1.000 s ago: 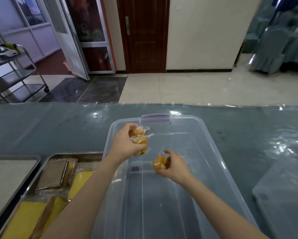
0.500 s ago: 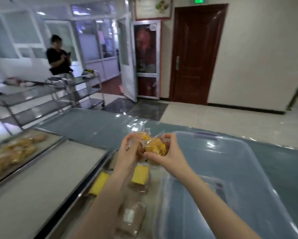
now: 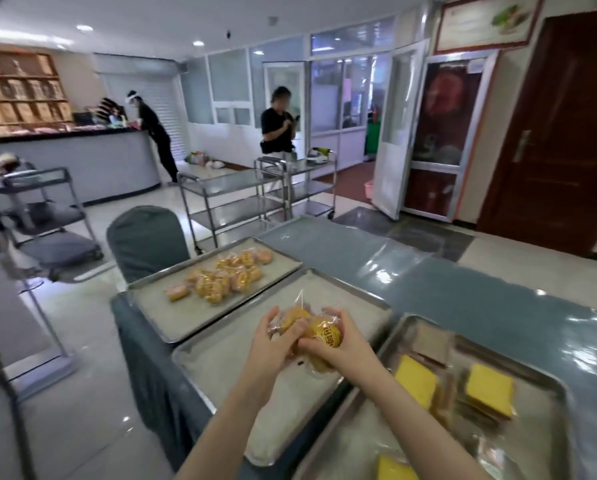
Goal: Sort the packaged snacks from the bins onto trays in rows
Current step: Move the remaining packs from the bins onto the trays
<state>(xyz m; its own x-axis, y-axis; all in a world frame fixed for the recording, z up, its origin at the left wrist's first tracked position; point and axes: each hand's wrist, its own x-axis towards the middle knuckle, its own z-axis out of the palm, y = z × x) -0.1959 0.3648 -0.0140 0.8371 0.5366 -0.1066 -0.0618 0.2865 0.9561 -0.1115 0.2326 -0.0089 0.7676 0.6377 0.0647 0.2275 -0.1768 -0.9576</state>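
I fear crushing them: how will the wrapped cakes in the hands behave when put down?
Likely light: left hand and right hand hold several wrapped cakes together. Their glossy film looks slippery. Rounded, they may roll on the tray.

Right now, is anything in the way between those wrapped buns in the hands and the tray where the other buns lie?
Nothing visible. The left hand and right hand hold the wrapped buns over the middle tray, bare below them. The far tray with the bun pile lies just beyond, open from above.
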